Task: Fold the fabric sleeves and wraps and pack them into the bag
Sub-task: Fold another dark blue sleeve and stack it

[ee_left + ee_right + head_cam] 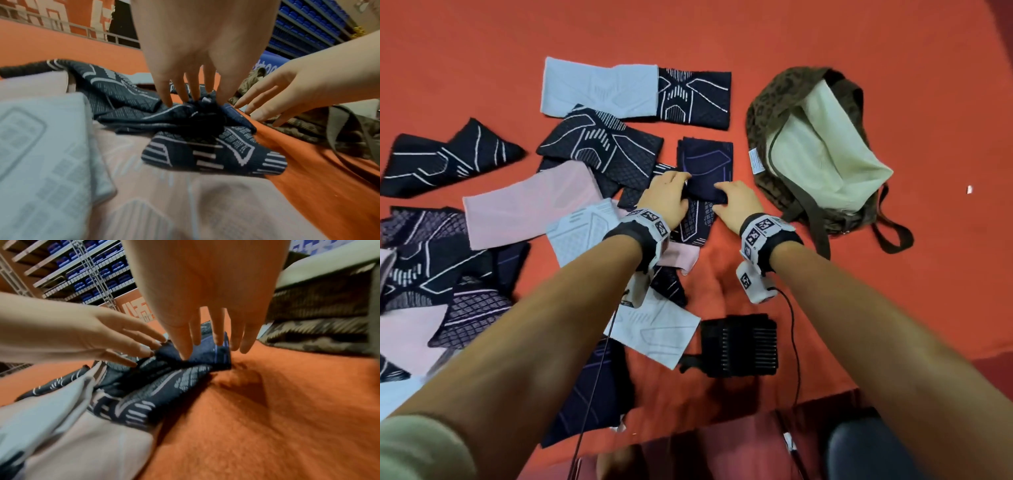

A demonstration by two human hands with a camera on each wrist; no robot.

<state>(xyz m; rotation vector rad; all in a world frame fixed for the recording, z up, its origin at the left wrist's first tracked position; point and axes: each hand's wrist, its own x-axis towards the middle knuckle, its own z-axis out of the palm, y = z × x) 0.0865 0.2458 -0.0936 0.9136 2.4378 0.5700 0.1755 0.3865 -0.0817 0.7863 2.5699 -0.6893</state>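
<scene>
A dark navy sleeve with purple lines (705,161) lies on the red cloth, its near end doubled over. My left hand (666,195) and right hand (736,202) rest side by side on that folded end. In the left wrist view my left hand (197,65) points its straight fingers down onto the bunched navy sleeve (205,112). In the right wrist view my right hand (209,321) presses the navy sleeve (205,353) with thumb and straight fingers. The brown patterned bag (763,113) lies open just to the right, showing its cream lining.
Several more sleeves lie spread to the left: a light blue one (599,89), a black patterned one (602,147), a pink one (530,205). A black ribbed device (739,346) with a cable sits near the cloth's front edge (756,411). The bag's straps (893,236) trail right.
</scene>
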